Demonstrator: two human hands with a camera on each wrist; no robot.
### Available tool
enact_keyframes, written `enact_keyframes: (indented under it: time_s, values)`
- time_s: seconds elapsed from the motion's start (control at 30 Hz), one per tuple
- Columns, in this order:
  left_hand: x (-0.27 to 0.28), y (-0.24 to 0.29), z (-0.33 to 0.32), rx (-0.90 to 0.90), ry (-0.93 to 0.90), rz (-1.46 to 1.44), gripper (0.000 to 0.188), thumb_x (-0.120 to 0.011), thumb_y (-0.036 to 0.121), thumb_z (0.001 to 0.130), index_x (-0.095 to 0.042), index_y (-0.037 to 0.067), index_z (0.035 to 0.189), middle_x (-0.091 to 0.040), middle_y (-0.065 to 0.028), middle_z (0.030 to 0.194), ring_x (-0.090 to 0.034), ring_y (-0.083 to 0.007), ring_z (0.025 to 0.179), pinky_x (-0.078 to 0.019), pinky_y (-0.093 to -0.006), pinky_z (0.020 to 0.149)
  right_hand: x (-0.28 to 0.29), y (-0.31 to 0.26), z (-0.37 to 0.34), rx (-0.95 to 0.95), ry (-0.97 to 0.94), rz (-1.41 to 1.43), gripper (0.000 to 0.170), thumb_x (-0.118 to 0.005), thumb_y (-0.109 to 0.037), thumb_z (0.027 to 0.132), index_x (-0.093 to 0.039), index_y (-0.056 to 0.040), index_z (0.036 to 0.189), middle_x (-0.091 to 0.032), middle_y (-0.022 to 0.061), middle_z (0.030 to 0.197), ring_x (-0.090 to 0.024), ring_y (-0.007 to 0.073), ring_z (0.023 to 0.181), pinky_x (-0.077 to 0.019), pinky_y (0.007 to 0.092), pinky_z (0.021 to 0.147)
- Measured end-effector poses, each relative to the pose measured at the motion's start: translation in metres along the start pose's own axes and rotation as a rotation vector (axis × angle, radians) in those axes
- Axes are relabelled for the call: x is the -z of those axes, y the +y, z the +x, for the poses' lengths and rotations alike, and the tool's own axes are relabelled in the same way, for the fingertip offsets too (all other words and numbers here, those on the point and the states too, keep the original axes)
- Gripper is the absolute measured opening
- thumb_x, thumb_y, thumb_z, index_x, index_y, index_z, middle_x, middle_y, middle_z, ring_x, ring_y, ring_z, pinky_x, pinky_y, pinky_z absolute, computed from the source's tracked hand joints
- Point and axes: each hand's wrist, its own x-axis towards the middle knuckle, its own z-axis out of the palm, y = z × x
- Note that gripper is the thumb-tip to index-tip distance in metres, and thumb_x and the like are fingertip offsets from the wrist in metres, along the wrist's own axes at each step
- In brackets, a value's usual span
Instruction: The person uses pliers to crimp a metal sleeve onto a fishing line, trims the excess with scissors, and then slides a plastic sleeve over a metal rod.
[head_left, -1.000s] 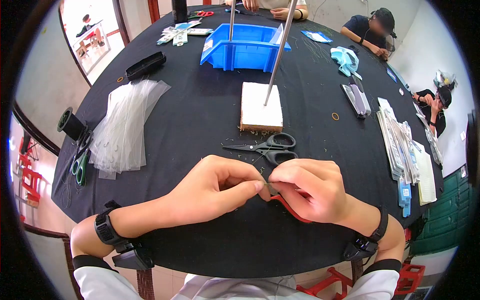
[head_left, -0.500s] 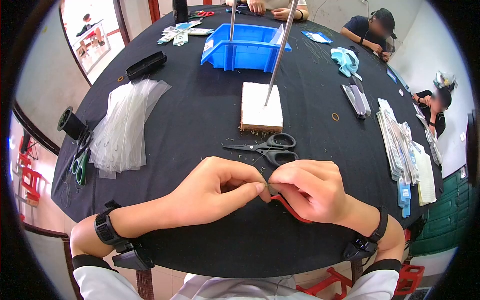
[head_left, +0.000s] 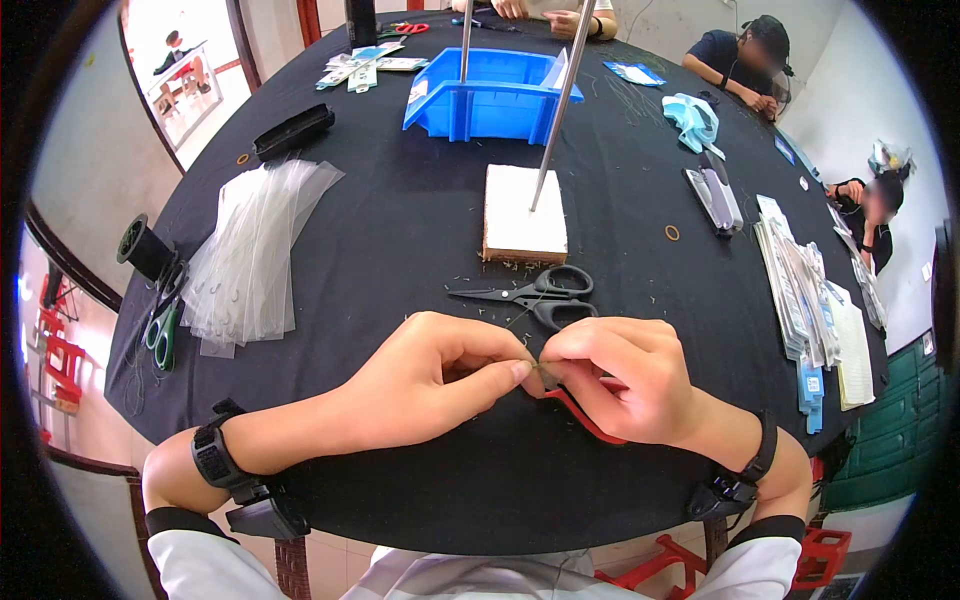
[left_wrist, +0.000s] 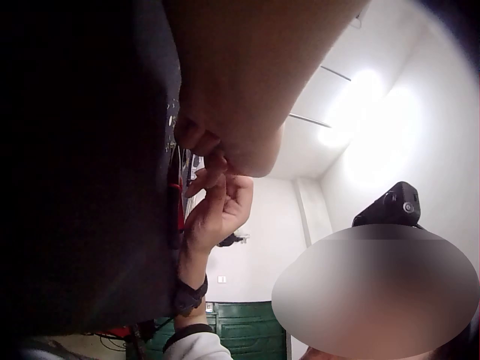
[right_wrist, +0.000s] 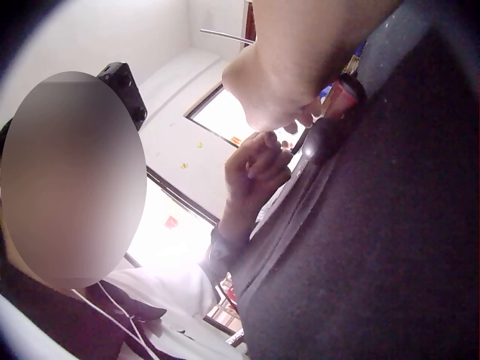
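Observation:
At the near part of the table, my left hand [head_left: 430, 385] pinches a thin greenish line [head_left: 537, 366] between thumb and forefinger. My right hand [head_left: 640, 380] meets it fingertip to fingertip and pinches the same line, its other fingers curled in. A small greyish piece [head_left: 549, 380] shows under the right fingertips; what it is I cannot tell. Partly hidden below the right hand lies a red curved handle [head_left: 585, 420]. Black scissors [head_left: 530, 295] rest just beyond the hands, blades pointing left. Both wrist views show the fingers close together, the line too small to make out.
A white block [head_left: 524, 212] holds an upright metal rod, with a blue bin [head_left: 490, 110] behind. Clear plastic sleeves [head_left: 245, 255], a line spool [head_left: 145, 248] and green-handled scissors [head_left: 160, 335] lie left. Rightward are a stapler [head_left: 713, 198] and stacked packets [head_left: 795, 285]. Other people sit around the table.
Both hands stay at the same spot with fingertips together; only slight finger movement shows, with a little more of the line visible between them. Things on the table have not moved.

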Motion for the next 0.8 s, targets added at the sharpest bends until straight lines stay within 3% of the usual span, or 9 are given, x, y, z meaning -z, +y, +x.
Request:
enact_keyframes:
  time_s: [0.47, 0.67, 0.8]
  values:
    - [-0.001, 0.000, 0.001, 0.056, -0.014, -0.127, 0.024, -0.051, 0.015, 0.093, -0.065, -0.004, 0.090, -0.050, 0.0014, 0.059, -0.041, -0.0039, 0.050, -0.0304, -0.0203, 0.046, -0.001, 0.001, 0.001, 0.034, 0.032, -0.025, 0.017, -0.064, 0.005, 0.072, -0.058, -0.0029, 0.086, -0.061, 0.0092, 0.075, -0.062, 0.0244, 0.062, -0.0483, 0.0315, 0.052]
    - [0.004, -0.002, 0.004, -0.012, 0.178, -0.079, 0.025, -0.050, 0.017, 0.091, -0.065, -0.002, 0.084, -0.046, 0.0026, 0.054, -0.040, -0.0029, 0.049, -0.0291, -0.0195, 0.045, 0.002, -0.004, 0.002, -0.165, -0.042, -0.105, 0.021, -0.072, -0.009, 0.068, -0.055, -0.0041, 0.079, -0.056, 0.0088, 0.078, -0.058, 0.0261, 0.066, -0.0467, 0.0349, 0.057]
    - [0.008, -0.002, 0.004, 0.040, 0.265, -0.232, 0.024, -0.050, 0.017, 0.091, -0.064, -0.002, 0.087, -0.044, 0.0039, 0.052, -0.036, -0.0019, 0.045, -0.0255, -0.0186, 0.042, 0.010, -0.008, 0.005, -0.012, -0.230, -0.320, 0.027, -0.074, -0.022, 0.065, -0.054, -0.0049, 0.072, -0.052, 0.0075, 0.080, -0.056, 0.0246, 0.070, -0.0455, 0.0349, 0.057]
